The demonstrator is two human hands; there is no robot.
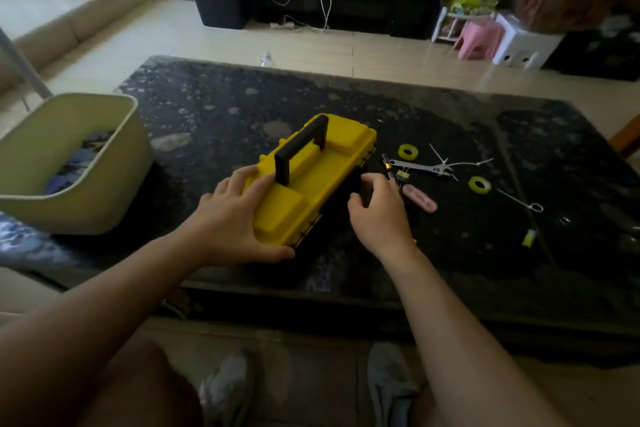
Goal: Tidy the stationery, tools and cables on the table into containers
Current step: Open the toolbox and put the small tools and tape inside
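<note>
Left hand flat on yellow toolbox — rigid plastic, likely light, best lifted by its black handle; right hand half-curled, apparently empty.

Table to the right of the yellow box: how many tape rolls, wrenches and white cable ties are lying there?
Tape rolls: 2
Wrench: 1
White cable ties: 3, two of them crossing by the wrench's head
Total: 6
</note>
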